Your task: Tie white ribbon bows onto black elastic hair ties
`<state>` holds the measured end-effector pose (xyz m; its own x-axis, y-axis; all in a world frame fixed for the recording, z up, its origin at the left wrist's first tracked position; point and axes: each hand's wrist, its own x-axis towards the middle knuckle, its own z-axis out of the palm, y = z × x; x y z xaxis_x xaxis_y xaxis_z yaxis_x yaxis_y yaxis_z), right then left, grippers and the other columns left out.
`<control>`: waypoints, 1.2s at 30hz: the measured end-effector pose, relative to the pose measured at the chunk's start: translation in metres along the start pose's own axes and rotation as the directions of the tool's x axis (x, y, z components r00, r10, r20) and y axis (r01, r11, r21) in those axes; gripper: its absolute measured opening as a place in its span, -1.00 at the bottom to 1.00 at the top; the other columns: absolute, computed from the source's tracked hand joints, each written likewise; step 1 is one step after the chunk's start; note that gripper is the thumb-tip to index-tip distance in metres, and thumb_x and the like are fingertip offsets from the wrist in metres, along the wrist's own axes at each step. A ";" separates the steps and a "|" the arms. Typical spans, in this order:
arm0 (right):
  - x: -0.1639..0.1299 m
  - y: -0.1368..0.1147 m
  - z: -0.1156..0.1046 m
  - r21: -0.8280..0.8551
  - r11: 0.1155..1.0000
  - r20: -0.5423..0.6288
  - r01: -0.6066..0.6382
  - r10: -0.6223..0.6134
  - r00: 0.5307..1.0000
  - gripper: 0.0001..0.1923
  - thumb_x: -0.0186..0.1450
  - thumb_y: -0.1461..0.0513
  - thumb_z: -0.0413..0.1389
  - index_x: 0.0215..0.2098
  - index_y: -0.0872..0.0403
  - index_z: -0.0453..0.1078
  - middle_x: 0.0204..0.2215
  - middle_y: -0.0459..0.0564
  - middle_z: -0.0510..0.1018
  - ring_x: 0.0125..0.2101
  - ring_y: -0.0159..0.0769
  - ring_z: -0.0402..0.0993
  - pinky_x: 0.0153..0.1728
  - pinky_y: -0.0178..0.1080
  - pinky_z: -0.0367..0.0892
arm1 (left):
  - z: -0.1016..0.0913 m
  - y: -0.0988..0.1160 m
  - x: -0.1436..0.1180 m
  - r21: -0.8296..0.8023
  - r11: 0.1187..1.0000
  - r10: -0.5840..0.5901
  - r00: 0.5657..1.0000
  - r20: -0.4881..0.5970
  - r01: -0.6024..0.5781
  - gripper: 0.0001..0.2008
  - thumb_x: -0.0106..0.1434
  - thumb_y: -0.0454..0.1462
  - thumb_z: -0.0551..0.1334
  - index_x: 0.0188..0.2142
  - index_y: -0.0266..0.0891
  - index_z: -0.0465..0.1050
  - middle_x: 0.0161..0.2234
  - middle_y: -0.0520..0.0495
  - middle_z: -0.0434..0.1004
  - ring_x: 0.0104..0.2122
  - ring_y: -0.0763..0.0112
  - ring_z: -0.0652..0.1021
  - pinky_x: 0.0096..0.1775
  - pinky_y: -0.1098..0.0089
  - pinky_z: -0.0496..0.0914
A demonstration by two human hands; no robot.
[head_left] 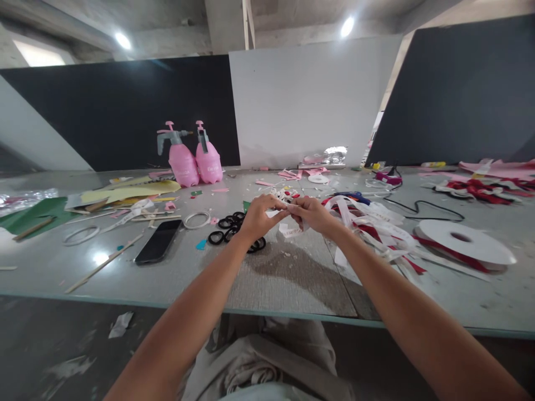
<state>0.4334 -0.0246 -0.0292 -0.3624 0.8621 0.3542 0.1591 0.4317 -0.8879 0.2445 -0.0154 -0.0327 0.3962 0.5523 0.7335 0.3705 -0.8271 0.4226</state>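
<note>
My left hand [259,216] and my right hand [311,214] meet above the table, thumbs and fingertips pinched together. Between them is a short piece of white ribbon [272,213], mostly covered by the fingers. Just below the hands, a printed white ribbon piece [291,230] shows near the tabletop. Several black hair ties [228,225] lie in a pile beside and partly behind my left hand. Right of my right hand is a tangle of white and red ribbons [376,228]. Small white and red pieces [285,194] lie just beyond my fingers.
A phone [159,241], sticks and paper scraps lie left. Two pink spray bottles [183,165] stand at the back. A ribbon spool [466,240], a black cord [418,210] and red-and-white bows [480,190] are right. The table's front edge [292,316] runs before my lap.
</note>
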 end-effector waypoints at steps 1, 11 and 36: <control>0.000 0.001 0.000 -0.017 1.000 -0.001 0.003 -0.003 1.000 -0.57 0.22 -0.06 0.13 -0.59 0.08 0.25 -0.70 -0.16 0.31 -0.70 -0.50 0.20 -0.68 -0.37 0.17 | 0.000 -0.001 0.000 -0.005 1.000 0.001 1.000 -0.001 -0.001 -0.76 0.23 -0.06 0.26 -0.37 -0.17 0.51 -0.35 -0.05 0.56 -0.28 0.36 0.51 -0.13 0.32 0.30; 0.003 0.009 0.003 -0.072 0.997 0.003 0.028 -0.028 1.000 -0.59 0.27 -0.04 0.05 -0.55 0.09 0.29 -0.66 -0.12 0.38 -0.64 -0.46 0.25 -0.61 -0.37 0.18 | 0.001 0.001 -0.003 0.037 0.999 -0.040 0.999 0.027 0.039 -0.84 0.23 -0.15 0.25 -0.31 -0.19 0.47 -0.35 -0.04 0.55 -0.34 0.39 0.48 -0.20 0.35 0.31; -0.002 -0.003 0.017 0.360 0.932 -0.082 -0.052 0.087 0.993 -0.64 0.20 0.00 0.19 -0.52 0.08 0.30 -0.70 -0.19 0.31 -0.73 -0.48 0.20 -0.69 -0.34 0.26 | 0.002 0.009 -0.005 -0.097 0.984 -0.148 0.989 -0.006 0.146 -0.71 0.31 -0.05 0.14 -0.27 -0.23 0.45 -0.30 -0.03 0.54 -0.38 0.46 0.44 -0.26 0.42 0.31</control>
<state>0.4179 -0.0320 -0.0323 -0.2710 0.9151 0.2987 -0.1634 0.2620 -0.9511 0.2474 -0.0252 -0.0332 0.3317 0.6677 0.6665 0.3412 -0.7435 0.5751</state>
